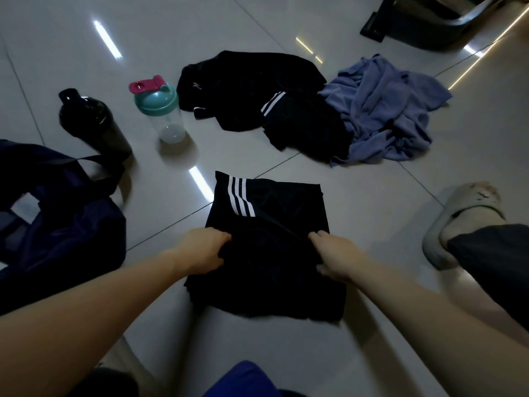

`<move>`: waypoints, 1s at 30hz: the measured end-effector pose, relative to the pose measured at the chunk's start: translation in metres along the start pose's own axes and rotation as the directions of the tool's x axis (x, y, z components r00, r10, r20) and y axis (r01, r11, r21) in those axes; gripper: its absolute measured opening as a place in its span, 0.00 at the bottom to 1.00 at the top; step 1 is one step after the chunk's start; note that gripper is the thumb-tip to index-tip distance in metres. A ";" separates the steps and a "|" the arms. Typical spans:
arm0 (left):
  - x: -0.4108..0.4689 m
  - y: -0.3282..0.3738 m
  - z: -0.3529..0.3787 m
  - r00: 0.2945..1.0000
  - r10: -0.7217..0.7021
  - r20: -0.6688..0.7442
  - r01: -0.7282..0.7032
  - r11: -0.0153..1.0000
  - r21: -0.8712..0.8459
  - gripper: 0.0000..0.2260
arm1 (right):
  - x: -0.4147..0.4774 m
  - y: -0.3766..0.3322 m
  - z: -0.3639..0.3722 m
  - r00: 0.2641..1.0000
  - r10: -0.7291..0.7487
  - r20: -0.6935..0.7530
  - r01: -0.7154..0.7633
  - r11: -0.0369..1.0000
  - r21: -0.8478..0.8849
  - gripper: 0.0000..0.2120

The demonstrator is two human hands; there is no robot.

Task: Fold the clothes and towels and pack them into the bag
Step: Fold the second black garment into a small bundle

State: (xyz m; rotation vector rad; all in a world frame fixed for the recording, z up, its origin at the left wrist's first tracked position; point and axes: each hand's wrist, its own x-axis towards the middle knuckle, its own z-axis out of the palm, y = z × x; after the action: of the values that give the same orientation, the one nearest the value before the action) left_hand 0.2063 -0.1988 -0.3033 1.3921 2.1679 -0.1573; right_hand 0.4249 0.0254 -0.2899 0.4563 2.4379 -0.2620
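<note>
As I watched through the head camera, the black shorts lay flat on the tiled floor, partly folded, with three white stripes showing near their far left corner. The left hand gripped the cloth at the shorts' left edge, its fingers curled into a fold. The right hand held the opposite edge, with fingers and thumb curled round the cloth. Left of the shorts, well apart, the dark blue bag lay slumped with a strap draped over it. Beyond the shorts and to the left, a black bottle and a clear shaker with a teal lid stood upright, side by side. Directly beyond the shorts lay a heap of dark clothes, unfolded. Touching the heap, a crumpled blue towel lay beyond the shorts and to the right. Right of the shorts, my view showed a pale slipper on a foot.
</note>
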 end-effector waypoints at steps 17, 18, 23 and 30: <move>-0.063 0.012 -0.020 0.621 0.095 0.778 0.291 0.894 -0.341 0.15 | -0.061 -0.036 -0.019 0.663 -0.204 0.721 -0.185 0.888 0.421 0.07; -0.059 0.009 -0.019 0.637 0.090 0.765 0.310 0.880 -0.361 0.15 | -0.060 -0.035 -0.019 0.665 -0.238 0.708 -0.246 0.826 0.508 0.08; -0.035 0.015 -0.006 0.984 -0.052 0.169 0.100 0.952 -0.288 0.12 | -0.037 -0.030 -0.008 0.989 0.001 0.146 -0.102 0.718 0.689 0.10; -0.032 0.060 0.034 0.999 -0.032 0.034 0.034 0.998 -0.061 0.09 | -0.021 -0.055 0.035 0.999 0.035 -0.014 -0.033 0.989 0.143 0.13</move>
State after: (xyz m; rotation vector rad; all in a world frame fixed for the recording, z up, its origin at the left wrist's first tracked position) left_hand 0.2820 -0.2101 -0.3044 1.3111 2.1515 -0.1241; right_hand 0.4385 -0.0412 -0.2998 0.5636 2.4344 -0.4221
